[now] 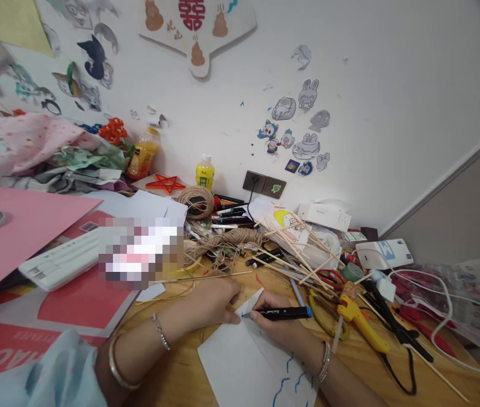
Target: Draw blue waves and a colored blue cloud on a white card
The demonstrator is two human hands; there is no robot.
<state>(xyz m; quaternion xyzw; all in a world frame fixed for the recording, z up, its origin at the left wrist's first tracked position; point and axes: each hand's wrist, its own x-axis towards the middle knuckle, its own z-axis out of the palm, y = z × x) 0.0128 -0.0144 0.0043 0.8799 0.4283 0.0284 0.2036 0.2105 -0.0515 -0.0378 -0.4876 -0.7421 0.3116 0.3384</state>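
My right hand (269,319) is closed around a black marker (284,312) with a blue end. The marker's tip meets a white sheet of paper (234,362) near its far corner. Short wavy blue lines are drawn on the near right part of the sheet, and a small blue mark lies by the tip. At the paper's upper left edge is my left hand (217,299), its fingers curled and its thumb pressing the edge. What lies under those curled fingers is hidden.
A yellow glue gun (362,325) and thin wooden sticks (297,249) lie to the right. Twine (231,240) and several pens crowd the back. On the left are a blurred lit screen (142,251), a white case (64,260) and pink paper (24,226). Bottles (205,172) stand by the wall.
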